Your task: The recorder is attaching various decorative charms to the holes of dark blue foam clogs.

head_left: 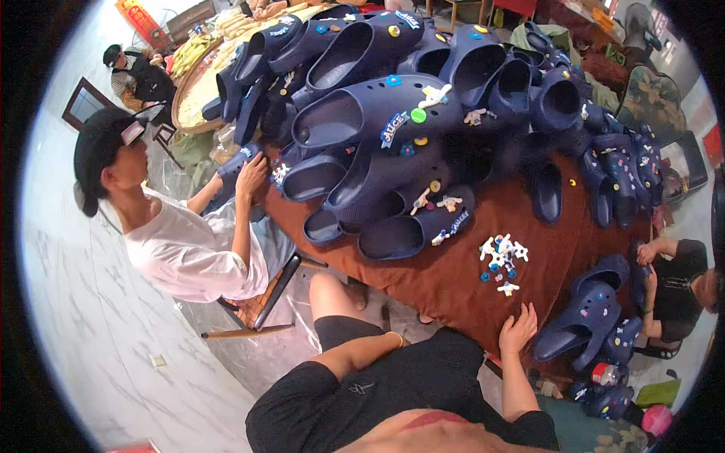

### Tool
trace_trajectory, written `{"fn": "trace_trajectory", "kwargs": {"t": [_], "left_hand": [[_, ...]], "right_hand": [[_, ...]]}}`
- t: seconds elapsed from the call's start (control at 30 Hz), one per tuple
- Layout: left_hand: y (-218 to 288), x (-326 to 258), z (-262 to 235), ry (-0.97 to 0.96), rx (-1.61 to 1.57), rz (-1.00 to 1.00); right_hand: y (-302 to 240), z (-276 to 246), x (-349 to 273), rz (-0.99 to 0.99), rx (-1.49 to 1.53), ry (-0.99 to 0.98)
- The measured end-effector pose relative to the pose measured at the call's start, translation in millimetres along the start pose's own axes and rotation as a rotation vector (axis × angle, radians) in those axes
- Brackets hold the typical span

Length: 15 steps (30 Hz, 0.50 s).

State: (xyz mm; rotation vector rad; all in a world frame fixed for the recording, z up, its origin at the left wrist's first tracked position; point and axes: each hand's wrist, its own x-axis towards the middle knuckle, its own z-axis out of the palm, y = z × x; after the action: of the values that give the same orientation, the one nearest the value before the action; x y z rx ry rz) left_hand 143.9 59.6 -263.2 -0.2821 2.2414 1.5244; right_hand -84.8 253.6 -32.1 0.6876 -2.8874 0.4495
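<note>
A person looks down at their own body, seated at a table [453, 279] covered in a rust-brown cloth. The right hand [517, 328] rests at the table's near edge, fingers spread and loose, grasping nothing. The left hand cannot be seen clearly; the left forearm [359, 351], wearing a thin bracelet, lies across the lap, so whether that grip is released or clenched cannot be told.

A small cluster of charms [502, 260], white and blue, lies on the cloth just beyond the right hand, up and slightly left of its fingertips. The right hand is plainly the nearer one. The cluster runs roughly away from the person.

Past the charms rises a large heap of navy clogs [393, 121], many already dotted with coloured charms. A smaller pile of clogs [589, 317] sits right of the right hand.

Left, a co-worker in a white shirt and black cap [177, 241] reaches into the heap. Another person in black [680, 287] sits at the right. The floor [98, 332] is pale marble.
</note>
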Motion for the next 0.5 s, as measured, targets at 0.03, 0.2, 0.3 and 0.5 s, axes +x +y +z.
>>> {"fn": "trace_trajectory", "kwargs": {"t": [0.03, 0.2, 0.3, 0.5], "left_hand": [[-3, -9, 5, -0.070, 0.036, -0.025], [6, -17, 27, -0.391, 0.171, -0.141], [4, -34, 30, -0.582, 0.251, -0.177], [92, -13, -30, -0.696, 0.385, -0.167]], "right_hand": [[1, -1, 1, -0.019, -0.008, 0.006], [-2, -6, 5, 0.009, -0.047, -0.040], [-1, -6, 6, 0.010, -0.086, -0.080], [3, -2, 2, 0.007, -0.140, -0.101]]}}
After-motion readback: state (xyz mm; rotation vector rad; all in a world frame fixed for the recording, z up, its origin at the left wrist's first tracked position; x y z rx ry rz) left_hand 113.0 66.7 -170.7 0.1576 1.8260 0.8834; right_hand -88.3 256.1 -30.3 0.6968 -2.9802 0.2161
